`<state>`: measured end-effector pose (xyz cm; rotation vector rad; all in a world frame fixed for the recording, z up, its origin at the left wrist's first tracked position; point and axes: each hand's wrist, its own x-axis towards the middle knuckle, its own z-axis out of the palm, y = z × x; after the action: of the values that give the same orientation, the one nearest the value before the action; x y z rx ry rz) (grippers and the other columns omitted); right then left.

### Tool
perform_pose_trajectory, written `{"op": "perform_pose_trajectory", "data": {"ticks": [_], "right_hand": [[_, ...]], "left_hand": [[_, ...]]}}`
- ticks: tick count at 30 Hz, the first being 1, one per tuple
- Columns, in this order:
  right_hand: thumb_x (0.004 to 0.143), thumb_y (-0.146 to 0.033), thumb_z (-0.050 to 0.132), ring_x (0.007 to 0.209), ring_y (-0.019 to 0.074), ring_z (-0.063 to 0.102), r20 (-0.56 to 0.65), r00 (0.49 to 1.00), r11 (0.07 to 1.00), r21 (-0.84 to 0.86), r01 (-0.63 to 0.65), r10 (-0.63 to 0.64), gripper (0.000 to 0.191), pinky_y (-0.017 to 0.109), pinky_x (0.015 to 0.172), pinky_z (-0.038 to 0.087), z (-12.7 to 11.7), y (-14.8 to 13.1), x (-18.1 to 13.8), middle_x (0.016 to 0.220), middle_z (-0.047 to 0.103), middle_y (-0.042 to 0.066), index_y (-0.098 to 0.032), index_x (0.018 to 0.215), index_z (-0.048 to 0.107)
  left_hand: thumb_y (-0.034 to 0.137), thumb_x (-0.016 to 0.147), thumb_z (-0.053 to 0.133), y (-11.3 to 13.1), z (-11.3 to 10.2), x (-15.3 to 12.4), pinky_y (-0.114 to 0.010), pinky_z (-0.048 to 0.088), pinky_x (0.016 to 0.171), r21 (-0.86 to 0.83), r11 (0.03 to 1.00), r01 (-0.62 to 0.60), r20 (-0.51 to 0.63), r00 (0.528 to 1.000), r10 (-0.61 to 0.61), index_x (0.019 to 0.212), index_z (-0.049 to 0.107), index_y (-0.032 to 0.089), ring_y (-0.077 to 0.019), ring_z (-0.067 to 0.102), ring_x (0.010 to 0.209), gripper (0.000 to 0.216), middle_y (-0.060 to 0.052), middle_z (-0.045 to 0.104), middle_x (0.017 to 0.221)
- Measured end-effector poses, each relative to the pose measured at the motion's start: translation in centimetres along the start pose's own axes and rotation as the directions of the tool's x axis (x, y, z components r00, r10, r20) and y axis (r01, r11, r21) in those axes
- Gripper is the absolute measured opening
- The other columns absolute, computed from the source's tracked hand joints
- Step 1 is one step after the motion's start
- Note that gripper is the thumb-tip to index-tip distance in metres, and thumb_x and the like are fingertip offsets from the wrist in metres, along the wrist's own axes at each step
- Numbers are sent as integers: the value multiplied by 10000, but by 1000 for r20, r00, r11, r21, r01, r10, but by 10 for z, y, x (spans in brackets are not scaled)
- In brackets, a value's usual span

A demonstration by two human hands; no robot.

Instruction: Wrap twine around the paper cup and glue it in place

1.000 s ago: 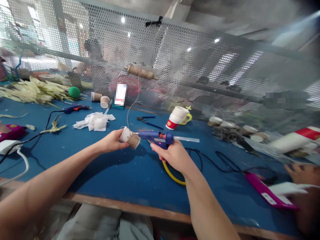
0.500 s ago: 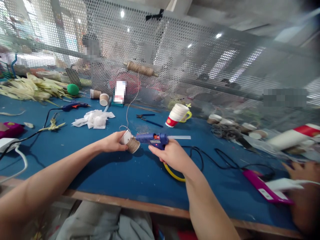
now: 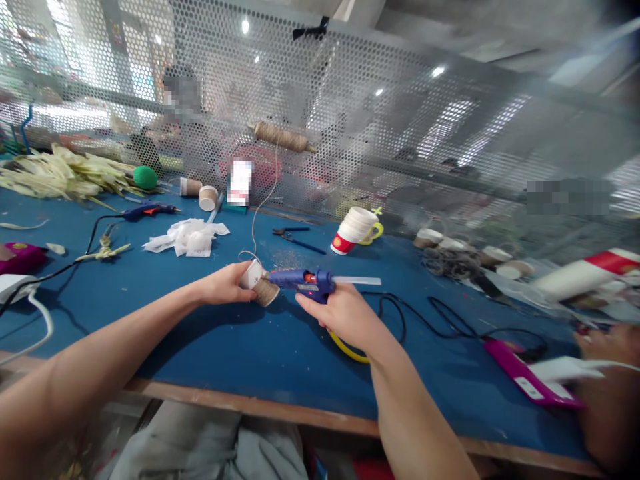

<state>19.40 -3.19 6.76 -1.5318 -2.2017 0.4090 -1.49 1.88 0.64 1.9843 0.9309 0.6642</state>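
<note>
My left hand [image 3: 231, 283] is closed around a small white paper cup [image 3: 253, 273], tilted on its side and partly wrapped in brown twine [image 3: 267, 292]. From the cup the loose twine runs up to a twine spool [image 3: 281, 137] on the mesh panel. In my right hand [image 3: 345, 308] is a blue hot glue gun [image 3: 303, 281], with a clear glue stick jutting from its back. The gun's nozzle meets the cup at the twine, though I cannot tell whether it touches. Blue-handled pliers [image 3: 299, 240] lie just beyond.
White cloth pieces [image 3: 187, 237] and a second glue gun [image 3: 150, 211] lie at left. Stacked paper cups [image 3: 354, 230] stand behind my right hand. A magenta power strip [image 3: 530, 377] with cables is at right, beside another person's hand [image 3: 607, 347]. A perforated metal panel [image 3: 340, 100] bounds the back.
The glue gun and my right hand have shifted very slightly left and down. My left hand stays put with the cup. The other person's hand at right has moved a little.
</note>
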Motion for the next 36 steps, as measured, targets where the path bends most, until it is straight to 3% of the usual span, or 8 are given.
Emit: {"op": "perform_pose_trajectory", "data": {"ticks": [14,21,36], "right_hand": [[705,-289,489,465,114,477,17,999,999,21,33,-34,222,229,467,384,0,-1,-2,424,485,-22,-192,506,471],[702,-309,493,344,97,442,89,988,987,86,-136,128,241,226,403,384,-3,-1,1,370,465,-27,-177,501,480],[701,-337,504,329,90,444,134,975,974,118,-194,178,251,207,393,388,-8,-2,1,357,475,-19,-160,523,505]], "left_hand": [[183,646,542,0,-1,0,-229,417,636,18,1000,-26,-6,1000,26,985,485,112,-137,532,716,351,-37,589,836],[198,653,532,6,-1,-2,-229,412,613,60,998,-4,11,1000,3,952,479,109,-143,533,708,316,-35,585,817],[205,654,530,3,-1,-1,-260,418,678,117,991,-63,13,998,62,978,473,117,-164,542,765,340,-46,593,862]]}}
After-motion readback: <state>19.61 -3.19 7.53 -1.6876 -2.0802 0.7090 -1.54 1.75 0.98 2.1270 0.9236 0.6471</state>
